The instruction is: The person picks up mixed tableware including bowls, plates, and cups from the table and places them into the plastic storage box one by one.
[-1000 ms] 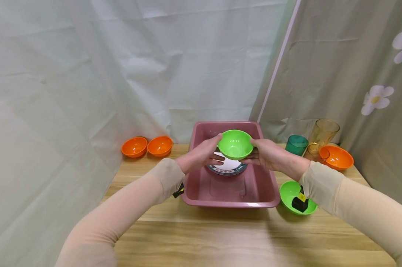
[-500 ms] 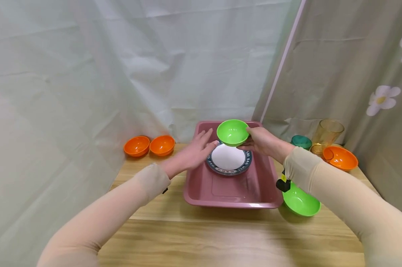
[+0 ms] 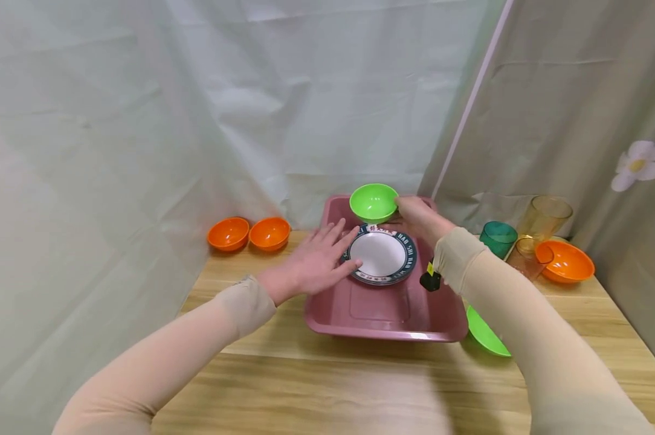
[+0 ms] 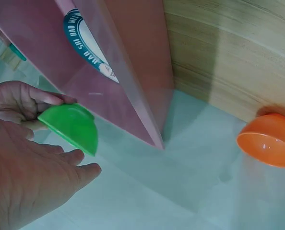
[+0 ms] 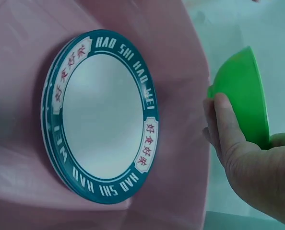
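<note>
A green bowl point(image 3: 373, 203) is held up over the back of the pink basin point(image 3: 387, 335). My right hand point(image 3: 417, 216) pinches its right side, thumb at the rim and fingers under the outside, as the right wrist view shows on the bowl point(image 5: 245, 96). My left hand point(image 3: 319, 258) is spread with straight fingers over the basin's left side, holding nothing. Inside the basin lie stacked white plates point(image 5: 104, 115) with a dark teal lettered rim. In the left wrist view the left fingers point(image 4: 82, 167) are apart from the bowl point(image 4: 74, 125).
Two orange bowls point(image 3: 228, 234) stand at the back left of the wooden table point(image 3: 327, 386). Right of the basin are another green bowl point(image 3: 485, 333), partly behind my right arm, a teal cup point(image 3: 498, 238), amber glasses point(image 3: 547, 216) and an orange bowl point(image 3: 568, 262). A curtain point(image 3: 316, 109) hangs behind.
Both hands held the green bowl a second ago; the left hand has let go and moved left. The right hand has carried the bowl toward the basin's back, uncovering the plates.
</note>
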A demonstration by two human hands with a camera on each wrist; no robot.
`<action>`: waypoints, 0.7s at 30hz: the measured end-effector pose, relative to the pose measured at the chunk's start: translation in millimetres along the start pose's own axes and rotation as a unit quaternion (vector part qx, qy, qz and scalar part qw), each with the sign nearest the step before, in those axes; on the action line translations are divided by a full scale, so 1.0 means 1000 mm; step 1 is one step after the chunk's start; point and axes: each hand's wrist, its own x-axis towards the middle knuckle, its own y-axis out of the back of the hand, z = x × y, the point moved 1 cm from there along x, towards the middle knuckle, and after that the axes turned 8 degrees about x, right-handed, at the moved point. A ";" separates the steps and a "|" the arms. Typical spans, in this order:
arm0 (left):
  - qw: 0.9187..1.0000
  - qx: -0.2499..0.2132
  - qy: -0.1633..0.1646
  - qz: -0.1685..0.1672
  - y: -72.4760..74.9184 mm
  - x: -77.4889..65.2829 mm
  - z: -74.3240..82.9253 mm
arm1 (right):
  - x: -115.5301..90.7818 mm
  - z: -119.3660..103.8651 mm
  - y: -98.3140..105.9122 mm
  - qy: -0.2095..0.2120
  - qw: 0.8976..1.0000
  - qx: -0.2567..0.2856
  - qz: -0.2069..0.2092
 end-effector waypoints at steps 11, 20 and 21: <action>1.000 0.027 -0.003 -0.013 -0.007 -0.002 0.003 | 0.023 0.023 0.006 -0.007 1.000 -0.024 0.009; 0.999 0.024 -0.003 -0.021 -0.013 -0.003 0.004 | 0.026 0.046 0.013 -0.029 0.997 -0.074 -0.005; 1.000 0.022 -0.002 -0.022 -0.013 -0.003 0.004 | 0.026 0.048 0.013 -0.030 0.997 -0.076 -0.005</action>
